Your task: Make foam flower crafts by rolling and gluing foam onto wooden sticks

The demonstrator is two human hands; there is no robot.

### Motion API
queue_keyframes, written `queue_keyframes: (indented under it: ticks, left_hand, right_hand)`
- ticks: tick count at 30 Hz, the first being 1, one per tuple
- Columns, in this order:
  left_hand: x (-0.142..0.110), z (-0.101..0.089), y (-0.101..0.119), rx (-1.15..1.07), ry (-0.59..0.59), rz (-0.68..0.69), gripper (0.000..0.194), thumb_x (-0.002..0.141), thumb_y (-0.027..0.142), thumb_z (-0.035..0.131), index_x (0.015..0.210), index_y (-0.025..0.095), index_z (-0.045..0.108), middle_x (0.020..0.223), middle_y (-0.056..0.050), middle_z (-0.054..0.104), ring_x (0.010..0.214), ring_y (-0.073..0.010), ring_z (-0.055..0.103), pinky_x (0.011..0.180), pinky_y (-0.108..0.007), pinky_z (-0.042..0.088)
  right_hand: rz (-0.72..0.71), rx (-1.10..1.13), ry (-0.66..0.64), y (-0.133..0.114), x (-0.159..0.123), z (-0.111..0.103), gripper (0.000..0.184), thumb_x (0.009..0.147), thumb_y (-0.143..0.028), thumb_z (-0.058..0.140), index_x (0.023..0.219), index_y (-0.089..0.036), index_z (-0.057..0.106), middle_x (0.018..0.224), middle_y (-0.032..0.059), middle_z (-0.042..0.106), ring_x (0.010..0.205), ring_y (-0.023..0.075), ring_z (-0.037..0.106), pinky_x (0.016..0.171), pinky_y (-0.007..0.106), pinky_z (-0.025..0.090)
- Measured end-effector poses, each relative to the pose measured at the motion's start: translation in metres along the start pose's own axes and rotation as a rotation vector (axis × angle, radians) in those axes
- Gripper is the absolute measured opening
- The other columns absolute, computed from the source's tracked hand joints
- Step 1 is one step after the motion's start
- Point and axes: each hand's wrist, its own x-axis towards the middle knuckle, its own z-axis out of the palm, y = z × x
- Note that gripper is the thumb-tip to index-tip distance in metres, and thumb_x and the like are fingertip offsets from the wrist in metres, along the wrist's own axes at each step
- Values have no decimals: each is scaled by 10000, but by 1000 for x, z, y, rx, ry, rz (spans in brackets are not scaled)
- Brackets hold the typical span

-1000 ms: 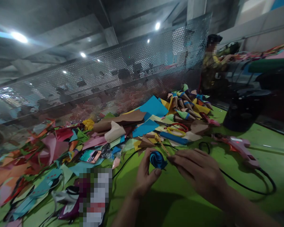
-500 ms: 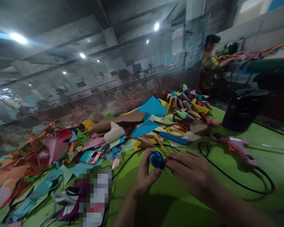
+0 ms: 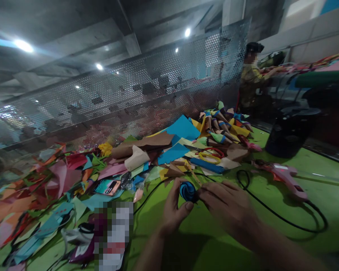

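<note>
A blue rolled paper flower (image 3: 187,191), coiled into a spiral, is held above the green table (image 3: 197,244). My left hand (image 3: 175,210) grips it from the left, fingers behind and thumb below. On its right side, the fingertips of my right hand (image 3: 228,203) pinch its dark edge or base; exactly what lies between them is hidden. To the right of my hands a pink glue gun (image 3: 290,178) lies on its side, its black cord looping over the table.
Coloured paper scraps (image 3: 64,177) cover the left, with a phone (image 3: 106,186) among them. Scissors (image 3: 211,155) and a blue tube (image 3: 206,165) lie ahead, before a pile of paper cones (image 3: 220,124). A black bin (image 3: 288,131) stands right. Behind is a perforated metal screen (image 3: 147,101); a person (image 3: 251,79) works beyond.
Almost nothing differs. My hands and the blue flower have shifted very slightly to the right, with the grip unchanged. The person at the back has moved an arm a little.
</note>
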Motion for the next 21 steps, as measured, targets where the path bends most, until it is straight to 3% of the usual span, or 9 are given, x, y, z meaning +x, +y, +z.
queue_keyframes:
  ticks: [21]
  left_hand:
    - [1,1,-1,-5,25,-19,572,809,654,617,1147,198,545,1053,-63,526,967,-242,489,853,-333,403]
  right_hand:
    - [21,2,10,-1,1,1,243,966,-93,457,921,-158,687,808,45,711,751,148,677,684,281,478]
